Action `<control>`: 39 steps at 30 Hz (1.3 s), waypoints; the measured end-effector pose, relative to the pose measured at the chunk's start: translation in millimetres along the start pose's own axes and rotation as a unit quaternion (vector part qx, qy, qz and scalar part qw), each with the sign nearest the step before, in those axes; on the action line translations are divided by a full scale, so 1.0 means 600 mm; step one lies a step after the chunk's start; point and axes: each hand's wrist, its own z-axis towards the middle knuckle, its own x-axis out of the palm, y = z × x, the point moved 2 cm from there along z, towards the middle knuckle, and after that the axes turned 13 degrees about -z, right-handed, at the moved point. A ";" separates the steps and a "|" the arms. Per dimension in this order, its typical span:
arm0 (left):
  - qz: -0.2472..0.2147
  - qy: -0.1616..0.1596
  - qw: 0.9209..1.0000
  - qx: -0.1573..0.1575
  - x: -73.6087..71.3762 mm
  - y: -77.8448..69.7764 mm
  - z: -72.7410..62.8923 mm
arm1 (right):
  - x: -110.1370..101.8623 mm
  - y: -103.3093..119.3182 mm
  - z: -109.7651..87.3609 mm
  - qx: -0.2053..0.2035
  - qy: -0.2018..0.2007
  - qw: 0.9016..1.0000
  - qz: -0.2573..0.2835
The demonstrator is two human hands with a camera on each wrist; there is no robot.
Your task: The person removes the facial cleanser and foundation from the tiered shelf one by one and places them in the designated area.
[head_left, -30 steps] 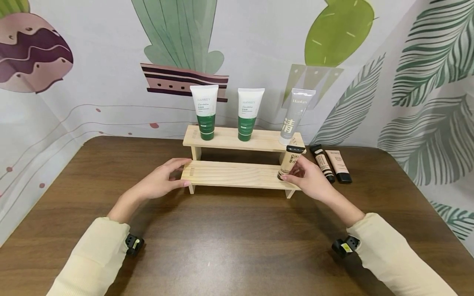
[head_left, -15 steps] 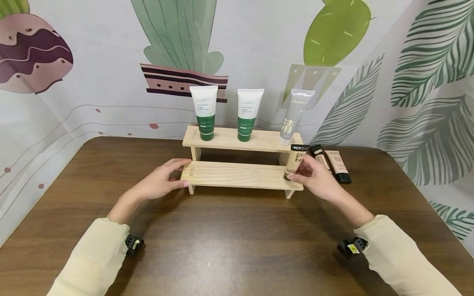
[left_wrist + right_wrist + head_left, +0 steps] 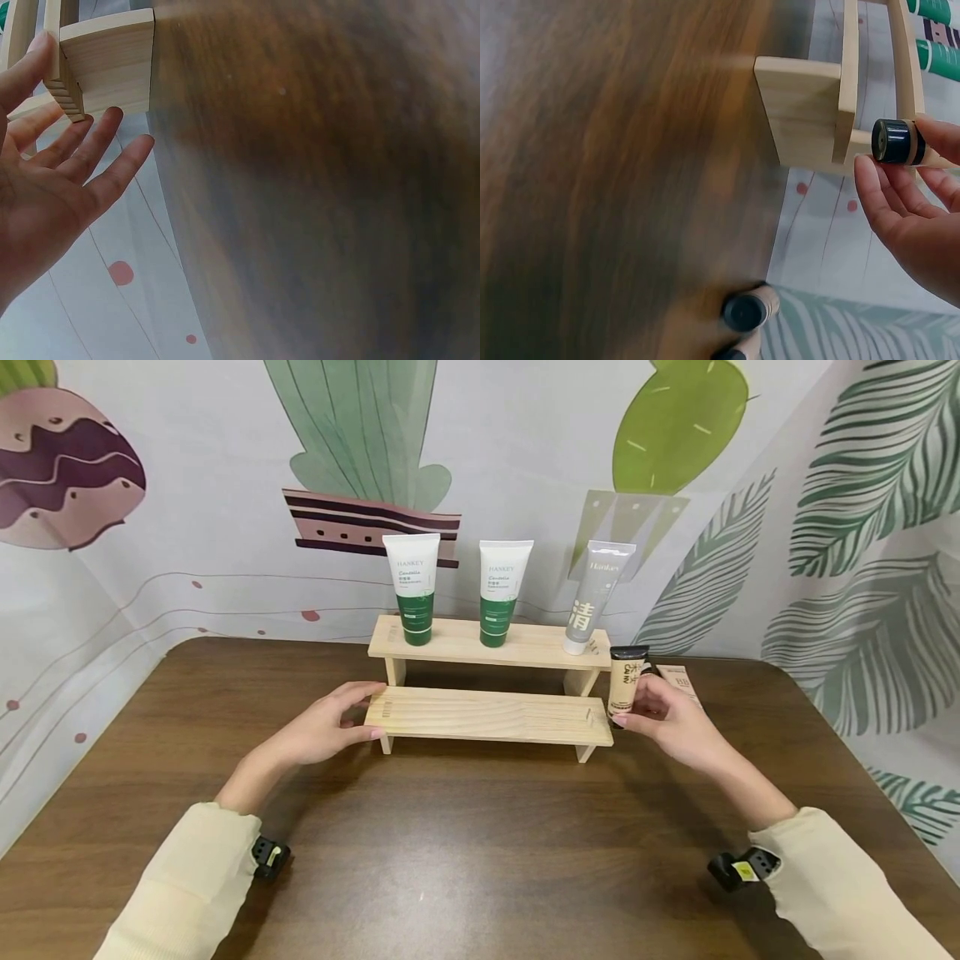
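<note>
My right hand pinches a small beige cosmetic tube with a black crimped end up and its black cap down. The tube is upright just off the right end of the two-tier wooden display stand. At the stand's other end, my left hand grips the lower shelf, thumb at the front edge and index finger at the back. Its other fingers spread loosely in the left wrist view. Two white-and-green tubes and a grey tube stand on the upper shelf.
Behind my right hand two more cosmetic tubes lie on the brown table, a pink one and a darker one mostly hidden; their capped ends show in the right wrist view. A patterned cloth backdrop rises behind the table.
My right hand has moved right with the beige tube, from above the lower shelf's right end to beyond it. The left hand stays at the shelf's left end.
</note>
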 end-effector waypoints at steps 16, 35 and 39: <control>-0.005 0.002 1.000 -0.004 -0.001 -0.002 0.000 | -0.045 -0.051 -0.028 0.023 -0.053 0.998 0.015; 0.013 0.003 1.000 0.003 -0.002 -0.003 -0.001 | -0.086 -0.126 -0.049 0.096 -0.039 0.993 -0.057; 0.014 0.002 1.000 0.000 -0.001 0.000 0.000 | -0.095 -0.145 -0.051 0.109 -0.037 0.991 -0.066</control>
